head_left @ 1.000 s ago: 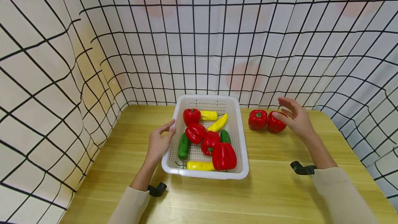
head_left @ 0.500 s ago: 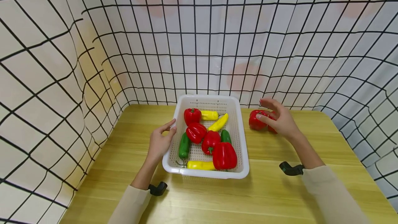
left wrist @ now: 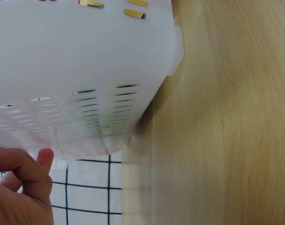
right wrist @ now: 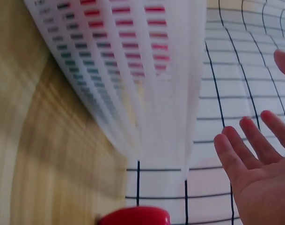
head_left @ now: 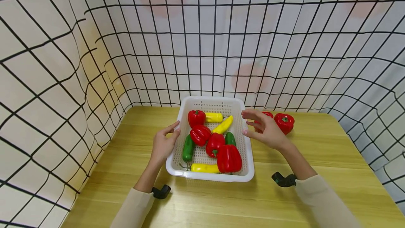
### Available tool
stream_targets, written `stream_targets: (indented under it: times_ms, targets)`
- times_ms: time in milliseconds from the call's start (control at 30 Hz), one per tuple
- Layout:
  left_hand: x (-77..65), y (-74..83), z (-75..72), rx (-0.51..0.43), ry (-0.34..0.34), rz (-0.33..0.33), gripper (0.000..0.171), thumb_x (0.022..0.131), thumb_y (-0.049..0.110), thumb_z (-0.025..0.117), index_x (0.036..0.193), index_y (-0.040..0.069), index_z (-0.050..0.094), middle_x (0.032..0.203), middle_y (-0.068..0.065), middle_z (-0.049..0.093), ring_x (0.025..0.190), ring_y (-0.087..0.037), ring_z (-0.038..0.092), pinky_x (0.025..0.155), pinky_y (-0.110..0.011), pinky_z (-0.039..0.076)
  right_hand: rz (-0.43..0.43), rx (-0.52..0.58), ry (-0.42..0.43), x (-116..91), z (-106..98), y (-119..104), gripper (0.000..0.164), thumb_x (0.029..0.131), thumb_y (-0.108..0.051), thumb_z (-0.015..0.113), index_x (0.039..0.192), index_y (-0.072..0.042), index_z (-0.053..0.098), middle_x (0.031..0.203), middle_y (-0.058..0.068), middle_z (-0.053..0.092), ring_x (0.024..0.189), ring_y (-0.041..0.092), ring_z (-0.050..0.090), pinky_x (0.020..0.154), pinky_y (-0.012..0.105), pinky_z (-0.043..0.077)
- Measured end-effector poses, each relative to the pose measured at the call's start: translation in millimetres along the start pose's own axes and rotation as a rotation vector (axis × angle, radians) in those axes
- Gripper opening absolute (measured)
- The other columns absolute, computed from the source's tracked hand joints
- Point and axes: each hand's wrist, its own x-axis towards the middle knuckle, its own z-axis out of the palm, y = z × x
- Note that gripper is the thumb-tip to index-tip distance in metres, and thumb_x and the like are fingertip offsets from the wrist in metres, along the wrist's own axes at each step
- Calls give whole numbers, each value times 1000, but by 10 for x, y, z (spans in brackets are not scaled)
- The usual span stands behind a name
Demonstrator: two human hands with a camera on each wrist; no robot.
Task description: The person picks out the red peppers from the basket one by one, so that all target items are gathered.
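Note:
A white perforated plastic basket (head_left: 209,176) stands on the table with several red bell peppers (head_left: 229,158), yellow peppers (head_left: 223,125) and green peppers (head_left: 188,148) inside. At its left rim, my left hand (head_left: 163,144) pinches the edge between thumb and fingers. My right hand (head_left: 267,129) is by the right rim, fingers spread and nothing held; its fingertips overlap the rim in the head view. Behind it, one loose red bell pepper (head_left: 268,114) is mostly hidden, and another red bell pepper (head_left: 284,123) lies to its right. The right wrist view shows the open right hand (right wrist: 261,173) beside the basket wall (right wrist: 179,93).
A light wooden table (head_left: 133,129) carries everything. Black wire grid panels (head_left: 202,56) with pale cloth behind them rise at the back and both sides. A small black device (head_left: 284,179) is worn at the right wrist, and a similar device (head_left: 161,192) at the left.
My right hand has moved left, from over the loose red bell peppers to the basket's right rim. The left hand has stayed at the left rim, and the peppers lie as before.

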Motion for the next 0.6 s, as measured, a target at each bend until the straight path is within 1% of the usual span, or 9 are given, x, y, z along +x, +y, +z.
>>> stream_targets:
  times_ms: [67,200,300,467,600]
  targets:
    - [0,-1,3,-2,5,6,37,100,35,66,136,30,69,112,-14,68,71,-20,69,62,-32,64,-12,12,-33,-4,73,-23,71,89,-18,81,151,-14,47,152,14,51,139,36,52,111,42,48]
    - [2,-5,6,-5,5,11,37,100,35,67,136,29,69,113,-14,68,69,-19,68,61,-31,63,-30,29,-86,-30,201,-70,72,87,-19,83,150,-11,48,152,15,52,138,35,53,111,53,48]
    - [-1,-8,8,-3,-2,4,37,100,36,67,136,30,69,114,-14,68,70,-19,69,62,-31,63,-32,21,-118,-70,276,-94,72,86,-21,83,149,-10,50,151,13,53,137,37,53,110,57,48]
    - [2,-12,7,4,0,-1,36,100,37,66,136,32,69,112,-12,68,71,-20,68,63,-32,63,-27,-20,-180,-139,372,-139,70,85,-28,84,146,-15,52,150,7,54,135,42,53,109,60,49]
    - [7,-10,4,6,5,3,37,100,37,67,136,32,69,112,-13,68,74,-20,67,63,-32,63,-41,-45,-216,-159,453,-146,69,84,-30,85,144,-23,53,149,6,55,134,41,53,109,61,49]
